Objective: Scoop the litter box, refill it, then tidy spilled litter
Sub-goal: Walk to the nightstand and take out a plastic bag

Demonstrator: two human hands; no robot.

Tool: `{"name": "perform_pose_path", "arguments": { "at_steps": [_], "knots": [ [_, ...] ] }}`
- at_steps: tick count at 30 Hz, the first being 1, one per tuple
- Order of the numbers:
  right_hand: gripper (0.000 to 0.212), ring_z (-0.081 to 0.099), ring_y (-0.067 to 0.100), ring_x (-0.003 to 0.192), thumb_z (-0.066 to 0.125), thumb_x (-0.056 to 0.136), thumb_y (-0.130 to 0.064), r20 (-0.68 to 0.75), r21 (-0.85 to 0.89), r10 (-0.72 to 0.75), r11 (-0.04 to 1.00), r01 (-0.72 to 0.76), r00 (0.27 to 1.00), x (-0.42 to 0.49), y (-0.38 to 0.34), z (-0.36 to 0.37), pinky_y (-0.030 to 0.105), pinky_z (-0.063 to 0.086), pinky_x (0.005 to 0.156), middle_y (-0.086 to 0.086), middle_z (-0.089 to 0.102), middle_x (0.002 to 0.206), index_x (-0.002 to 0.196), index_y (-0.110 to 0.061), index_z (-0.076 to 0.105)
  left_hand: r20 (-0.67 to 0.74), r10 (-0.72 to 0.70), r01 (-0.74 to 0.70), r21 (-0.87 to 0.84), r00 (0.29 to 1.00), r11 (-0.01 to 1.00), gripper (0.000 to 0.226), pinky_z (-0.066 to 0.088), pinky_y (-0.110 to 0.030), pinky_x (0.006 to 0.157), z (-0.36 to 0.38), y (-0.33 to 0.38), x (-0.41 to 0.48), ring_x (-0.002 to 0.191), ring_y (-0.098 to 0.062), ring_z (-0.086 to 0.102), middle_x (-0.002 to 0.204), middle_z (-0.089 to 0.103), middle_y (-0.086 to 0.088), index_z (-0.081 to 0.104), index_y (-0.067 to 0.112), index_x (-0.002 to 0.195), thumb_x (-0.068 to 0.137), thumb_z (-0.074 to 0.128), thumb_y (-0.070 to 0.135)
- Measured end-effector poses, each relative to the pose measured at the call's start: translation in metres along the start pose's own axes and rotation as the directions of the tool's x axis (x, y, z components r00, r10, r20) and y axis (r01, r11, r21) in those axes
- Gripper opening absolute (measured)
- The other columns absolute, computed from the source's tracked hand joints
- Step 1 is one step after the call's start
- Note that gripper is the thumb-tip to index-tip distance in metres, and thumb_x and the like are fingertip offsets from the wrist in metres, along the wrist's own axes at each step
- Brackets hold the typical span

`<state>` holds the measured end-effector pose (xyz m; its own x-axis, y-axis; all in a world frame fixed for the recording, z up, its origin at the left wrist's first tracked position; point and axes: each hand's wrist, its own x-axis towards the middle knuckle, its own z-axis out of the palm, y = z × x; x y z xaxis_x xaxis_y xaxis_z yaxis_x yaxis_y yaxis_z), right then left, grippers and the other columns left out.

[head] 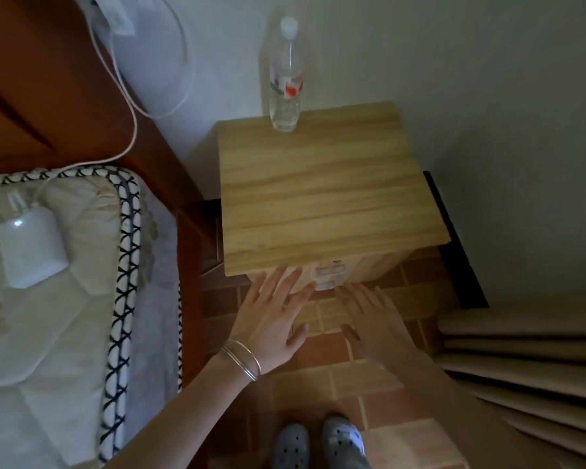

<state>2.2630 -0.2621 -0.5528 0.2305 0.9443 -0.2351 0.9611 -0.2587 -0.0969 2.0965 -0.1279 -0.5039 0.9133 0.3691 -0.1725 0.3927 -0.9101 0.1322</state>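
Observation:
No litter box, scoop or litter shows in the head view. My left hand, with two thin bangles on its wrist, is stretched out flat with fingers apart, its fingertips at the drawer front of a light wooden nightstand. My right hand is also spread and empty, just right of the left hand and below the drawer's small handle. Neither hand holds anything.
A clear plastic water bottle stands at the nightstand's back edge by the white wall. A bed with a quilted mattress, a white charger and its cable lies left. Curtain folds hang right. My two clogs stand on the red tiled floor.

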Motion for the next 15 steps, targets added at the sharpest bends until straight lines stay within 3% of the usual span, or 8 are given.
{"name": "perform_pose_path", "arguments": {
  "at_steps": [2,6,8,11,15],
  "knots": [
    [0.067,0.047,0.024,0.127,0.065,0.078,-0.042,0.039,-0.020,0.041,0.999,-0.040,0.998,0.023,0.006,0.031,0.049,0.043,0.098,0.008,0.051,0.136,0.135,-0.013,0.046,-0.020,-0.003,0.004,0.021,1.000,1.000,0.061,0.033,-0.053,0.106,0.026,-0.004,0.009,0.135,-0.030,0.036,0.143,0.043,-0.008,0.038,0.023,0.136,0.083,0.035,0.053],
    [0.070,0.005,0.019,0.144,0.040,0.093,-0.045,0.098,-0.063,0.059,0.997,-0.053,0.993,0.061,0.018,0.081,0.050,0.013,0.113,0.005,0.009,0.157,0.148,-0.014,0.009,-0.058,-0.018,0.020,0.038,0.998,0.999,0.064,0.029,-0.053,0.109,0.060,-0.012,0.020,0.137,-0.031,0.032,0.148,0.034,-0.009,0.037,0.023,0.139,0.082,0.036,0.053],
    [0.074,-0.005,0.019,0.144,0.039,0.094,-0.047,0.109,-0.068,0.082,0.995,-0.074,0.991,0.073,0.019,0.099,0.051,0.010,0.113,0.005,0.001,0.157,0.148,-0.014,0.001,-0.077,-0.010,0.014,0.047,0.997,0.999,0.064,0.029,-0.053,0.109,0.072,-0.016,0.023,0.137,-0.031,0.031,0.149,0.032,-0.010,0.038,0.022,0.139,0.082,0.037,0.052],
    [0.081,-0.008,0.020,0.144,0.042,0.091,-0.050,0.090,-0.035,0.126,0.992,-0.123,0.988,0.080,0.015,0.111,0.051,0.012,0.113,0.005,-0.002,0.157,0.148,-0.015,-0.004,-0.079,-0.026,0.029,0.041,0.997,0.999,0.065,0.030,-0.054,0.108,0.083,-0.019,0.027,0.137,-0.032,0.030,0.149,0.032,-0.010,0.038,0.022,0.140,0.082,0.040,0.051],
    [0.079,0.005,0.021,0.143,0.047,0.089,-0.048,0.058,0.039,0.178,0.983,-0.180,0.982,0.079,0.011,0.112,0.046,0.015,0.113,0.005,0.012,0.152,0.148,-0.016,0.005,-0.056,-0.070,0.072,0.024,0.996,0.997,0.064,0.032,-0.054,0.107,0.088,-0.019,0.023,0.137,-0.033,0.031,0.147,0.036,-0.012,0.035,0.023,0.139,0.083,0.037,0.052]
  ]
}}
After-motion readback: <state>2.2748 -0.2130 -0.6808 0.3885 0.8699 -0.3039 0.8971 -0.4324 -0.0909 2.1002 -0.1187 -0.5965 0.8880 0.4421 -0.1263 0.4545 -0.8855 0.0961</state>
